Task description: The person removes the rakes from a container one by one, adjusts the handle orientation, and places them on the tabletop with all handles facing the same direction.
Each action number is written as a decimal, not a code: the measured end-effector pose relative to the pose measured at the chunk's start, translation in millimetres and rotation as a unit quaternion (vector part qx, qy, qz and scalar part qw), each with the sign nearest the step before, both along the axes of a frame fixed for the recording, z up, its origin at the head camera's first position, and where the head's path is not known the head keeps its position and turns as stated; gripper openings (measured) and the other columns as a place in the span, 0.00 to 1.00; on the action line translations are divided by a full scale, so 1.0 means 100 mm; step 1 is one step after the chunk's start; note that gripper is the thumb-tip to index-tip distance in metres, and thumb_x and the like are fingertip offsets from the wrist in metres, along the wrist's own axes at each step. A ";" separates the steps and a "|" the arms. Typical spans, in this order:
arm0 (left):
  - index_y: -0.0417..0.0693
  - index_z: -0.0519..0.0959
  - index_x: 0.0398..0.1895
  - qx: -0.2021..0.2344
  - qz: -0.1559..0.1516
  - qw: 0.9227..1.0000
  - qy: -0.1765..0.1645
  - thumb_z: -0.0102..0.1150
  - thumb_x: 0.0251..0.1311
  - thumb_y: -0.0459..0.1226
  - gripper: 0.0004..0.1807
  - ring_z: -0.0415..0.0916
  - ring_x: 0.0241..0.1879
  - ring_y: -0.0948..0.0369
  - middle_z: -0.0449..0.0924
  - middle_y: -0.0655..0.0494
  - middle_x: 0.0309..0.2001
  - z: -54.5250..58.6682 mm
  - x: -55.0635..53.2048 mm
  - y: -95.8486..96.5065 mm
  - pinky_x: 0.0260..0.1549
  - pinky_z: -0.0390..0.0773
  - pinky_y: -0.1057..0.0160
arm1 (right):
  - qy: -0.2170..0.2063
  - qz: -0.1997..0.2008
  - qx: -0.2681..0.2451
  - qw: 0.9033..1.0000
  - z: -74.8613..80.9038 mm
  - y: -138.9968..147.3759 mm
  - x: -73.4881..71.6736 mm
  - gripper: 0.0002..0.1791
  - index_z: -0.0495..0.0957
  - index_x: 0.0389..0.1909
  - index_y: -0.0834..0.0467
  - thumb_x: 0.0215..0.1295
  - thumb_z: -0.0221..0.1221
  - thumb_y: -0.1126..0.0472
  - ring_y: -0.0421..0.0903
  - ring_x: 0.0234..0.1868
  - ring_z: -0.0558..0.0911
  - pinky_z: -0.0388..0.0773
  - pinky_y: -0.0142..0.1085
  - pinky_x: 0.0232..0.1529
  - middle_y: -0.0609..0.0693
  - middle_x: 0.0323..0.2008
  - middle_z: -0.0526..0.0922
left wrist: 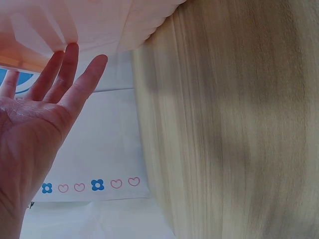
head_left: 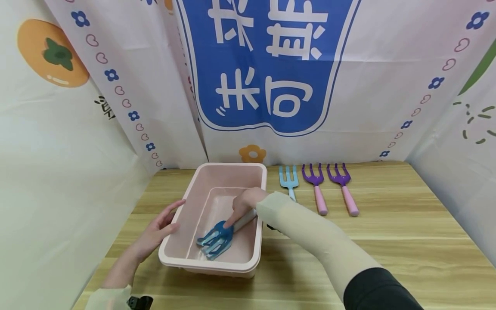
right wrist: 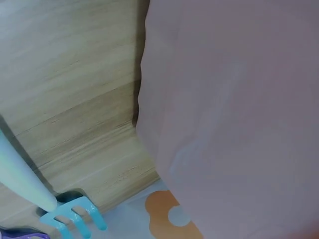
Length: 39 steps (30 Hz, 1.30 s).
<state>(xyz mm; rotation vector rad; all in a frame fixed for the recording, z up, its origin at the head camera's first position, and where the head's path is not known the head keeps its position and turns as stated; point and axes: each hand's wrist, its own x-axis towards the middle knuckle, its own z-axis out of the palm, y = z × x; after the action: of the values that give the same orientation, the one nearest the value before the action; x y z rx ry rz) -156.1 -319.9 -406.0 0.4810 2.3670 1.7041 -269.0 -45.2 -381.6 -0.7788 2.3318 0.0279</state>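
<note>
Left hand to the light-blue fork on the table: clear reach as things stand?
Probably not directly. The left hand is at the near-left side of the pink bin, which sits between it and the light-blue fork. The right sleeve also covers part of the fork's handle.

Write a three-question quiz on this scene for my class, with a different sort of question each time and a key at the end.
1. True or false: a blue fork lies inside the tub.
2. Which hand reaches into the tub? A: left. B: right. C: both.
3. How many forks can be seen on the table, outside the tub?

Key:
1. True.
2. B, the right hand.
3. Three: a light blue fork and two purple forks with pink handles.
</note>
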 end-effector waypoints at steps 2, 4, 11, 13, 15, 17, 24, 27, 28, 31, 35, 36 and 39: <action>0.50 0.53 0.75 0.000 0.001 1.000 -0.001 0.48 0.71 0.32 0.31 0.72 0.52 0.67 0.58 0.24 0.64 -0.01 -0.01 -0.01 0.45 0.76 0.63 | -0.002 -0.002 0.002 1.000 0.01 0.00 0.00 0.39 0.81 0.49 0.50 0.51 0.54 0.22 0.43 0.47 0.74 0.69 0.36 0.49 0.44 0.44 0.78; 0.51 0.53 0.75 0.000 0.001 1.000 -0.002 0.48 0.72 0.32 0.31 0.72 0.52 0.66 0.58 0.24 0.64 -0.01 -0.01 -0.01 0.45 0.77 0.63 | -0.007 -0.001 0.006 1.000 0.01 0.01 -0.01 0.41 0.80 0.51 0.49 0.51 0.54 0.21 0.43 0.47 0.74 0.69 0.37 0.50 0.44 0.46 0.77; 0.52 0.53 0.76 0.000 0.006 1.000 -0.016 0.48 0.72 0.33 0.32 0.72 0.52 0.66 0.57 0.26 0.66 -0.01 -0.02 -0.02 0.44 0.77 0.62 | 0.010 -0.007 0.001 1.000 0.04 0.06 -0.04 0.35 0.82 0.38 0.52 0.49 0.59 0.24 0.45 0.41 0.74 0.69 0.37 0.43 0.45 0.33 0.75; 0.51 0.53 0.76 -0.003 0.007 1.000 -0.015 0.48 0.72 0.34 0.32 0.72 0.52 0.66 0.57 0.25 0.66 0.00 -0.02 -0.01 0.45 0.77 0.62 | 0.012 -0.024 -0.006 1.000 0.06 0.09 -0.04 0.33 0.81 0.34 0.52 0.48 0.61 0.25 0.45 0.40 0.74 0.69 0.37 0.43 0.45 0.31 0.73; 0.51 0.53 0.76 -0.007 0.009 1.000 -0.016 0.49 0.71 0.34 0.32 0.72 0.52 0.66 0.57 0.26 0.66 -0.01 -0.03 -0.01 0.45 0.77 0.62 | 0.017 -0.034 -0.007 0.999 0.07 0.09 -0.05 0.33 0.80 0.34 0.51 0.46 0.63 0.25 0.44 0.40 0.73 0.69 0.37 0.43 0.45 0.31 0.73; 0.51 0.53 0.76 -0.009 0.011 1.000 -0.018 0.49 0.71 0.34 0.32 0.72 0.52 0.66 0.57 0.26 0.66 0.00 -0.03 -0.01 0.45 0.77 0.62 | 0.014 -0.043 -0.008 0.999 0.12 0.11 -0.06 0.33 0.80 0.33 0.52 0.45 0.64 0.26 0.44 0.39 0.73 0.69 0.37 0.42 0.45 0.31 0.73; 0.51 0.53 0.76 -0.010 0.017 0.999 -0.032 0.50 0.71 0.35 0.32 0.71 0.53 0.67 0.56 0.27 0.67 -0.01 -0.02 -0.02 0.45 0.77 0.63 | -0.017 -0.032 -0.051 0.998 0.22 0.14 -0.04 0.27 0.80 0.29 0.53 0.50 0.66 0.32 0.46 0.36 0.76 0.69 0.35 0.34 0.46 0.26 0.76; 0.52 0.53 0.76 -0.008 0.014 0.999 -0.032 0.50 0.71 0.35 0.32 0.71 0.53 0.67 0.55 0.27 0.67 -0.02 -0.02 -0.03 0.45 0.77 0.62 | -0.025 -0.025 -0.076 0.996 0.21 0.15 -0.03 0.22 0.81 0.29 0.52 0.53 0.68 0.37 0.45 0.34 0.77 0.72 0.34 0.33 0.48 0.26 0.81; 0.52 0.53 0.76 -0.008 0.013 0.999 -0.032 0.49 0.71 0.35 0.32 0.71 0.53 0.67 0.55 0.27 0.67 -0.02 -0.02 -0.03 0.45 0.77 0.62 | -0.026 -0.023 -0.084 0.996 0.20 0.16 -0.03 0.21 0.81 0.29 0.52 0.53 0.68 0.38 0.44 0.33 0.76 0.72 0.34 0.33 0.48 0.26 0.81; 0.52 0.53 0.76 -0.006 0.012 0.999 -0.031 0.49 0.71 0.35 0.32 0.72 0.53 0.67 0.55 0.27 0.67 -0.02 -0.02 -0.03 0.45 0.77 0.62 | -0.030 -0.005 -0.104 0.994 0.19 0.16 -0.03 0.18 0.81 0.27 0.54 0.56 0.68 0.42 0.42 0.29 0.75 0.71 0.34 0.32 0.47 0.24 0.80; 0.52 0.53 0.76 -0.008 0.015 0.999 -0.030 0.49 0.71 0.35 0.32 0.71 0.53 0.68 0.55 0.27 0.67 -0.02 -0.02 -0.03 0.45 0.77 0.62 | -0.041 0.010 -0.131 0.991 0.18 0.17 -0.04 0.15 0.81 0.25 0.54 0.57 0.68 0.47 0.41 0.26 0.73 0.71 0.34 0.30 0.47 0.22 0.78; 0.52 0.53 0.76 -0.009 0.015 0.999 -0.031 0.49 0.71 0.35 0.32 0.71 0.53 0.68 0.55 0.27 0.67 -0.01 -0.01 -0.02 0.45 0.77 0.62 | -0.041 0.014 -0.136 0.990 0.17 0.17 -0.04 0.15 0.81 0.24 0.54 0.57 0.69 0.47 0.41 0.25 0.73 0.71 0.34 0.30 0.46 0.22 0.78; 0.52 0.53 0.76 -0.011 0.018 0.999 -0.031 0.49 0.71 0.35 0.32 0.71 0.52 0.68 0.56 0.27 0.67 0.00 -0.01 -0.02 0.44 0.77 0.62 | -0.045 0.018 -0.152 0.987 0.17 0.17 -0.05 0.13 0.81 0.23 0.54 0.57 0.69 0.49 0.40 0.25 0.74 0.72 0.35 0.31 0.46 0.21 0.78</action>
<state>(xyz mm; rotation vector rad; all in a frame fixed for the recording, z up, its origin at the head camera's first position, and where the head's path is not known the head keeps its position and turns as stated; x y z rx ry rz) -156.8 -321.7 -406.5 0.3779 2.3627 1.6815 -274.0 -28.6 -364.5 -0.9506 2.2632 -0.3487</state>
